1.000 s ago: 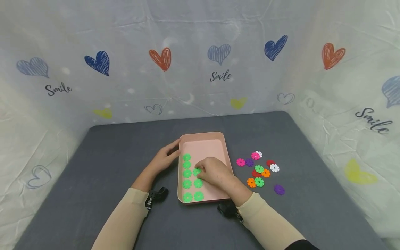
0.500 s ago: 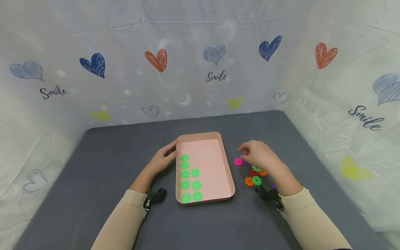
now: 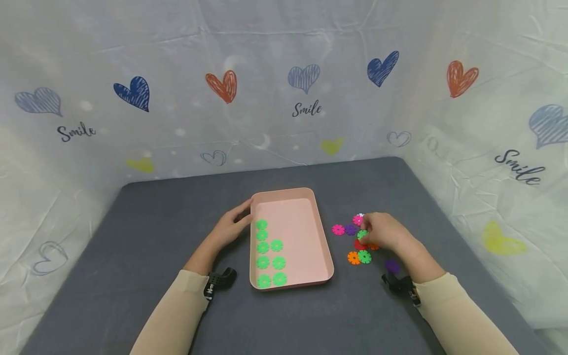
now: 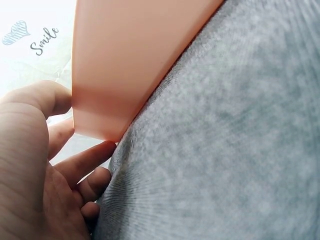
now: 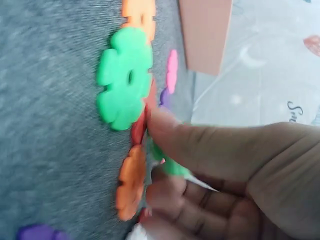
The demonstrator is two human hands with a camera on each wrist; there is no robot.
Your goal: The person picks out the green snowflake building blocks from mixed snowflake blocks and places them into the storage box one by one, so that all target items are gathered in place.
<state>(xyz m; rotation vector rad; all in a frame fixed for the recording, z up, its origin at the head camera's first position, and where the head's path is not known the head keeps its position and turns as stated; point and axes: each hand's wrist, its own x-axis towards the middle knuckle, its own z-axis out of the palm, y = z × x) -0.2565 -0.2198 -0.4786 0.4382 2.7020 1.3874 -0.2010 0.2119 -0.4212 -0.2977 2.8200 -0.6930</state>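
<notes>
My left hand point(image 3: 230, 227) rests against the left wall of the pink tray point(image 3: 315, 217), fingers spread and relaxed. The left wrist view shows its fingertips touching the tray's rim and lower edge. On the right, my right hand point(image 3: 387, 230) is over the loose discs, its thumb and fingers pinching a green notched disc point(image 5: 172, 164), partly hidden by the thumb. Beneath and beside those fingertips lie a red disc point(image 3: 360, 244), an orange disc point(image 5: 132, 182) and another green disc point(image 5: 125, 79). Green discs point(image 3: 263, 247) line the tray's left side in two columns.
Pink point(image 3: 338, 230) and purple point(image 3: 351, 230) discs lie between the tray and my right hand. A second orange disc point(image 3: 353, 258) is nearer me, and another purple disc point(image 3: 392, 266) sits by my right wrist. A heart-printed curtain point(image 3: 266, 118) stands behind the grey table point(image 3: 177, 212).
My right hand has left the tray, where a green disc now lies uncovered in the second column, and moved right to the loose discs, then slightly nearer me. The left hand stays at the tray.
</notes>
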